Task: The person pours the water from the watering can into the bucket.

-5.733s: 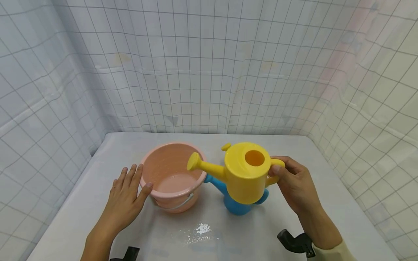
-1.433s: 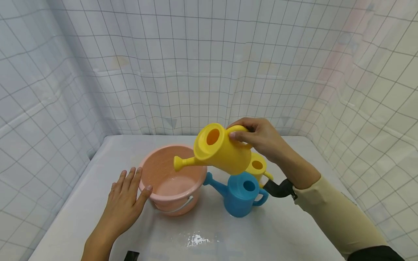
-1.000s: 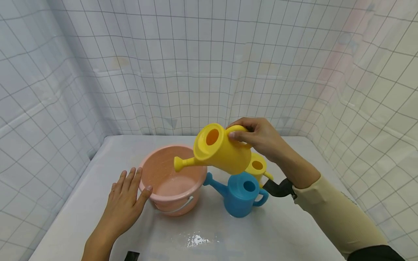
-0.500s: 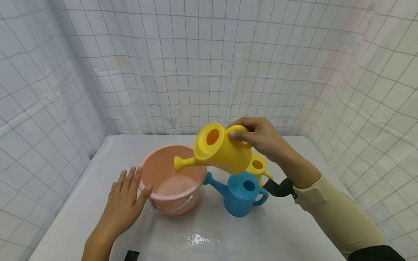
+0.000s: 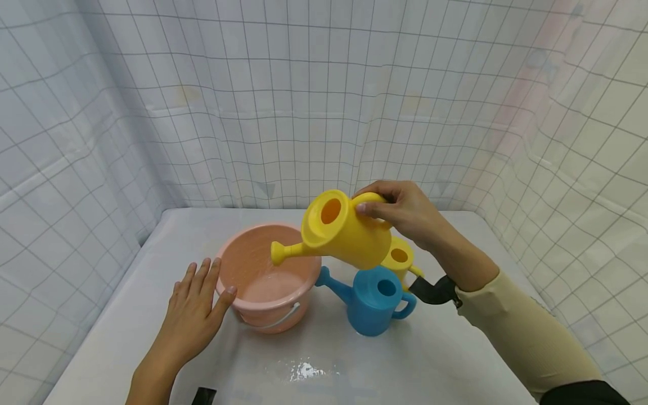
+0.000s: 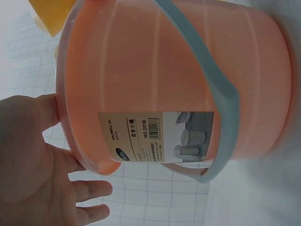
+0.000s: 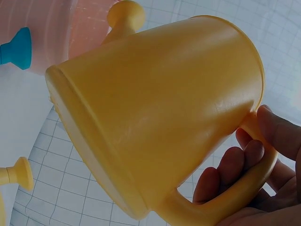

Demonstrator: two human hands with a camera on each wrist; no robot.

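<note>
My right hand [image 5: 412,214] grips the handle of a yellow watering can [image 5: 351,236], fingers curled round it in the right wrist view. The can is held in the air and tilted left, its spout over the peach bucket [image 5: 245,250]. No stream shows at the spout. My left hand [image 5: 194,318] lies with straight, spread fingers at the bucket's near left rim. From the left wrist view, its thumb and a finger touch that rim [image 6: 70,136]. A label [image 6: 155,136] and a grey carrying handle [image 6: 228,103] show on the bucket's side.
A blue watering can [image 5: 369,309] stands right of the bucket, its spout near the bucket's wall. Behind it, partly hidden, is a second yellow watering can [image 5: 397,267]. Water glistens on the white tabletop [image 5: 306,371] in front. A grid-patterned curtain [image 5: 324,112] surrounds the table.
Since the oldest frame, my right hand has raised the yellow can, carried it left and tipped its spout over the bucket. Over the last second both hands have hardly moved.
</note>
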